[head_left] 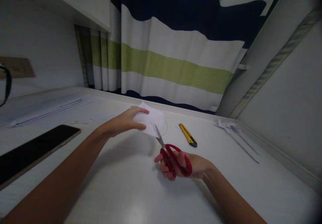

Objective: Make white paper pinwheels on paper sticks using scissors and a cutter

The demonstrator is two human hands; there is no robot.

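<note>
My left hand (133,118) grips the left side of a small sheet of white paper (152,118), held above the table. In my right hand (176,165) is a pair of scissors (163,146) with red handles, my fingers through the loops. The blades are parted and point up at the lower edge of the paper, one blade overlapping its face. Whether the paper is cut there I cannot make out. A yellow utility knife (187,134) with a black end lies on the table to the right of the paper.
A dark-screened phone (37,150) lies at the left. Behind it are white paper sheets (50,110) and small paper scraps (75,121). Thin paper pieces (233,133) lie at the back right. A striped curtain (171,59) hangs behind the white table (141,187).
</note>
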